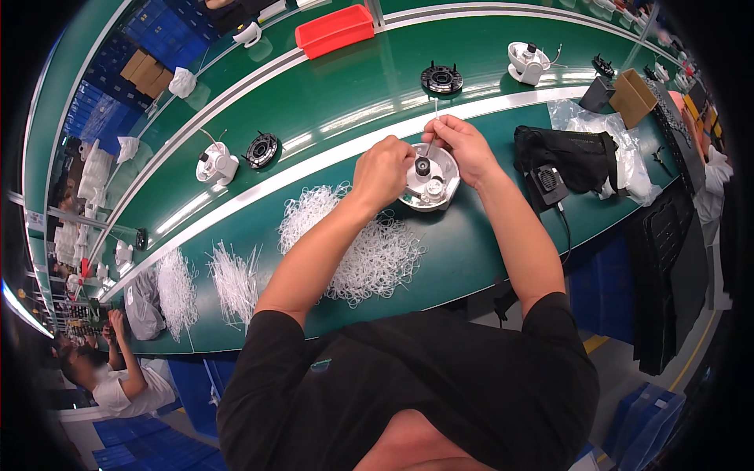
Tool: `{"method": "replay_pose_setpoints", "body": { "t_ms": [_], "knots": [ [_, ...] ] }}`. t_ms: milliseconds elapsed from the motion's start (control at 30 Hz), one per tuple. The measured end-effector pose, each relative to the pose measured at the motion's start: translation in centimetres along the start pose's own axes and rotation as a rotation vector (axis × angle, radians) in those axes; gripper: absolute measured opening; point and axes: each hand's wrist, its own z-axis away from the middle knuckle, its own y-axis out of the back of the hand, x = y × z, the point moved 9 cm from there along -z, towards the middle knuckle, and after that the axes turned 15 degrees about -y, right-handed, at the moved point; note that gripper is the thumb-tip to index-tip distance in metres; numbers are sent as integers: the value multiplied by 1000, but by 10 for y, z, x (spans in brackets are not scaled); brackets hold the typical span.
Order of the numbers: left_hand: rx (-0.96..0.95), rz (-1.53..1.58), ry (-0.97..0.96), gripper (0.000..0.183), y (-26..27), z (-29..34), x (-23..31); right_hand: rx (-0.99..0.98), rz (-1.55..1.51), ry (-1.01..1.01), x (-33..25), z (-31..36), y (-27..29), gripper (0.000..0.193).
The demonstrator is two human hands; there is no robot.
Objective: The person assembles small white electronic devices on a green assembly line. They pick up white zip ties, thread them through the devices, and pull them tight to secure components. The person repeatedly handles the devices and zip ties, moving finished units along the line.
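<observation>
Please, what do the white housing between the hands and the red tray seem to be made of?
White housing: probably hard plastic, smooth and slightly glossy, judging by its even colour and curved wall. Red tray: likely plastic, satin-looking, from its uniform red; painted metal is possible.

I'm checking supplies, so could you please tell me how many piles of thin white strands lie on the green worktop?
3: a large looped pile, partly covered by the left forearm; a straighter pile left of it; a third pile farther left. Others may be hidden.

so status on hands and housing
Left hand at white housing, left edge. Right hand pinching thin cable. Housing open-side up, white loops heaped nearby.
</observation>
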Motion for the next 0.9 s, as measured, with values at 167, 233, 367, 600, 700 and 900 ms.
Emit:
{"method": "replay_pose_setpoints", "body": {
  "t_ms": [167,233,367,600,700,900],
  "knots": [
    [-19,-89,-95,8,0,-1,8,47,591,212,-20,16,-7,16],
    [-4,-75,-78,8,0,0,4,17,826,292,-31,29,-24,14],
    [8,-25,-50,11,-1,0,0,28,1048,340,-31,31,-35,18],
    [45,33,-76,13,2,0,0,9,1141,457,-33,30,-43,19],
    [11,33,-48,14,1,1,0,-23,1202,414,-31,24,-46,19],
    [44,-8,-71,14,2,3,0,-37,1221,387,-33,22,-50,19]
  ]
}}
